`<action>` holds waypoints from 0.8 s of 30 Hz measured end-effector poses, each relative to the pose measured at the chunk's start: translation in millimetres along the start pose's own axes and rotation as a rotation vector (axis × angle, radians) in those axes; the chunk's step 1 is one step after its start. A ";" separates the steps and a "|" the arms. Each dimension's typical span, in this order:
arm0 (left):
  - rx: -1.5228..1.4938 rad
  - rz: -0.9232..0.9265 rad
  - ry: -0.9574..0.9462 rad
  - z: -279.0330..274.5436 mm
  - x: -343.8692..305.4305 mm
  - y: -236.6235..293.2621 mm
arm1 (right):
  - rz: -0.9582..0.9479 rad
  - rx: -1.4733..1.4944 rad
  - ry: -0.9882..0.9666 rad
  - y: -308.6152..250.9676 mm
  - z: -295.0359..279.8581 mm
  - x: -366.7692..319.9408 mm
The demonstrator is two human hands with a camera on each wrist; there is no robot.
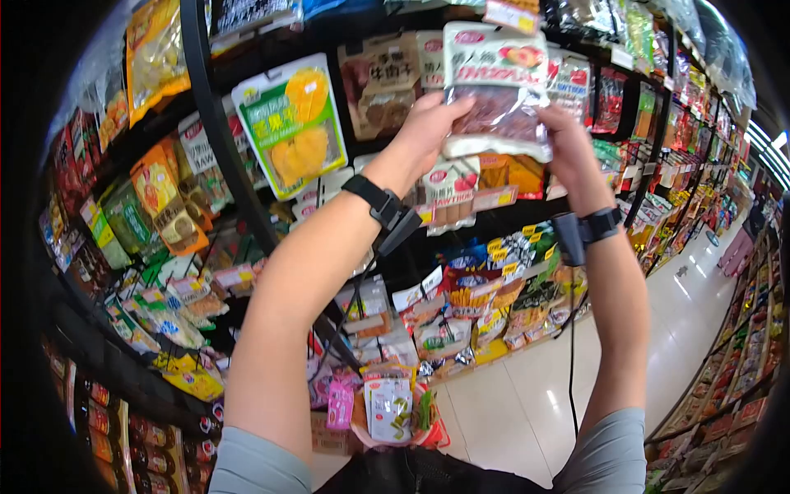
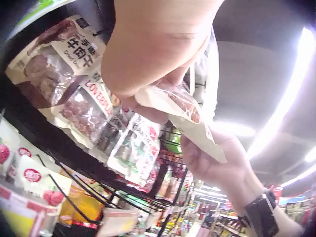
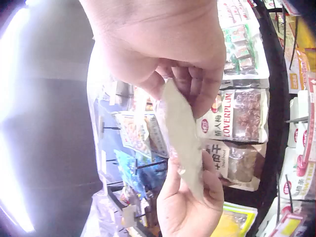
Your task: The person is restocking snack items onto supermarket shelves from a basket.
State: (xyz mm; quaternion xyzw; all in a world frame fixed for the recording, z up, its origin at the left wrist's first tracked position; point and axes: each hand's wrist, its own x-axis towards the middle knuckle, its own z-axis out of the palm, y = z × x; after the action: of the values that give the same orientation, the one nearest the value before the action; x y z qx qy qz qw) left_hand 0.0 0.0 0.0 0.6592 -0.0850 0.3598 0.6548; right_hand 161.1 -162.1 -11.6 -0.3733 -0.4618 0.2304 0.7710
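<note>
This is a shop: packaged snacks (image 1: 292, 128) hang from racks (image 1: 216, 123) with price tags (image 1: 495, 198) above a tiled floor (image 1: 502, 395).

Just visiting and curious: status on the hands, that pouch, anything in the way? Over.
Left hand and right hand gripping opposite sides of white-and-red, clear-windowed plastic pouch. Pouch held up before hanging plastic snack packs. Nothing visibly blocking either hand.

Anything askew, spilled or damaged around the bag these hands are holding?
Nothing clearly stands out. The left hand and right hand grip the bag, which shows no obvious tear. No spill shows on the visible floor. The yellow-and-green packet leans, but so does the shelf post beside it.
</note>
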 end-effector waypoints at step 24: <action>0.032 -0.760 0.304 -23.4 -500.9 -121.3 | 0.892 -0.143 -0.467 248.4 23.3 -372.4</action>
State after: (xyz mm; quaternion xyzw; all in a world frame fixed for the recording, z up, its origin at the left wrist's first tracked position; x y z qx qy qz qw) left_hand -301.7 -142.7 -393.4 0.5932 0.2677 0.1870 0.7359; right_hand -36.1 -261.5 -401.6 -0.5246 -0.4321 0.5821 0.4464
